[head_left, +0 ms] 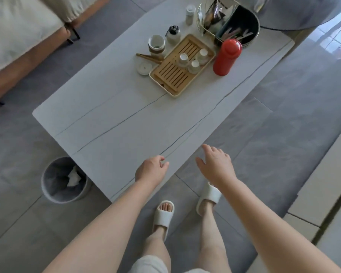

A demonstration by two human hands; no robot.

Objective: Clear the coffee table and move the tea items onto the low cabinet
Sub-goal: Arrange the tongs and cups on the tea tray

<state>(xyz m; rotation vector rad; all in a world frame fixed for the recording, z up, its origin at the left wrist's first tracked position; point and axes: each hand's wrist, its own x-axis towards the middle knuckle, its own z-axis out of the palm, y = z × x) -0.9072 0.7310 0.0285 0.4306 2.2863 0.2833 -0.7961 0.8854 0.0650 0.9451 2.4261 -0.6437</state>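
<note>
Empty hands approaching the tea things.
Left hand [152, 170] and right hand [217, 166], grips relaxed, holding nothing, well short of the bamboo tea tray [182, 65]; next, reach it.

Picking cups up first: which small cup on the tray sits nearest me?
The small white cup at the tray's right edge; the other two sit farther back.
</note>
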